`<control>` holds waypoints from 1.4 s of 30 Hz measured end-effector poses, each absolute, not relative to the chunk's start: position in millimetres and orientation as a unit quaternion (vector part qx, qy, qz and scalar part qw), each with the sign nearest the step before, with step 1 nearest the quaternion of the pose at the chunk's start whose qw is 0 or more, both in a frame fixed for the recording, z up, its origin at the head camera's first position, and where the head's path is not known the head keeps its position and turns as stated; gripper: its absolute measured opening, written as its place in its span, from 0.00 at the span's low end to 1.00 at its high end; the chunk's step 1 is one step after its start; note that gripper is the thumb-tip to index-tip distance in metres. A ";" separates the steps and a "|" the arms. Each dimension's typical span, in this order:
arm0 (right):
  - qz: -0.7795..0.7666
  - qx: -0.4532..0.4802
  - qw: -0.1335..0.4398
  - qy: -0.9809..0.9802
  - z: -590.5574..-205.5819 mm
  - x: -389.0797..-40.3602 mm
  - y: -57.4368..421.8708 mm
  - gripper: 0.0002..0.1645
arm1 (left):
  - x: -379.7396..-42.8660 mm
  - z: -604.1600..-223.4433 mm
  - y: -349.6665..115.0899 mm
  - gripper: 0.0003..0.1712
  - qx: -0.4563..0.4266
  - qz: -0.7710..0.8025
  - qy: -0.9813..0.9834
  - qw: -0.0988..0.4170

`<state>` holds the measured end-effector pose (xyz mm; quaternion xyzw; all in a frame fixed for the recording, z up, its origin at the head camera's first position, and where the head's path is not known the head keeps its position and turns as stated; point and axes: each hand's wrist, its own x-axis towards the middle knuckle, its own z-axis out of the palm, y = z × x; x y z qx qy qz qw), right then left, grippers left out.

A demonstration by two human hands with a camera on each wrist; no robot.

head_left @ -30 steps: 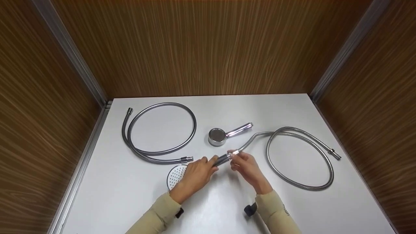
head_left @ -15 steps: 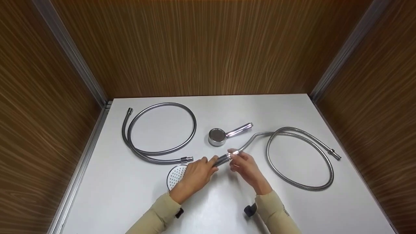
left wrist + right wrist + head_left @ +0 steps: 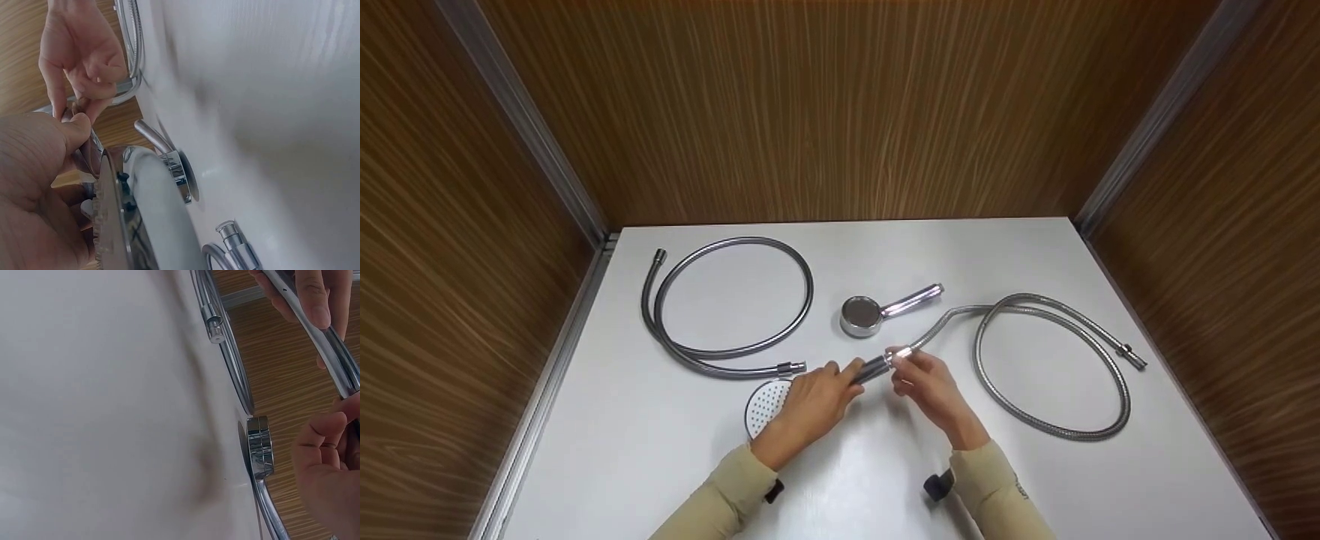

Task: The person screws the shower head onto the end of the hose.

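In the head view, my left hand point(image 3: 814, 401) grips the chrome handle point(image 3: 873, 368) of a shower head. Its round white face point(image 3: 766, 407), dotted with spray holes, shows partly from under the wrist. At the handle's far end, my right hand point(image 3: 931, 388) pinches the end fitting of a metal shower hose point(image 3: 934, 331). The fitting sits in line against the handle; the fingertips cover much of the joint. From the right wrist, the handle point(image 3: 332, 354) runs between both hands. The left wrist view has the back of the shower head point(image 3: 160, 219) close by, raised above the table.
A second, smaller shower head point(image 3: 861, 315) lies behind the hands on the white table point(image 3: 660, 457). To the left lies a darker coiled shower hose point(image 3: 810, 277). The held hose loops across the table's right side. Wood-grain panels point(image 3: 840, 112) enclose the back and sides.
The right fingers shift slightly at the hose fitting. The left hand, the shower head and everything on the table stay in place.
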<state>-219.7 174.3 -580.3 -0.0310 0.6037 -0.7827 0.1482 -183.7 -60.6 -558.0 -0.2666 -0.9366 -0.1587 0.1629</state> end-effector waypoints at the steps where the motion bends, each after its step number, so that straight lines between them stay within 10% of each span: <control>1: -0.782 -0.029 0.147 0.605 -580.0 -219.4 174.2 0.15 | -183.5 -558.1 -60.6 0.22 -0.268 -0.157 -0.936 0.164; 16: -0.801 -0.020 0.163 0.576 -580.5 -218.3 173.7 0.27 | -183.9 -557.9 -60.6 0.22 -0.270 -0.151 -0.937 0.164; 42: -0.801 -0.001 0.140 0.583 -581.8 -219.6 170.0 0.11 | -183.2 -556.8 -61.2 0.22 -0.274 -0.145 -0.935 0.169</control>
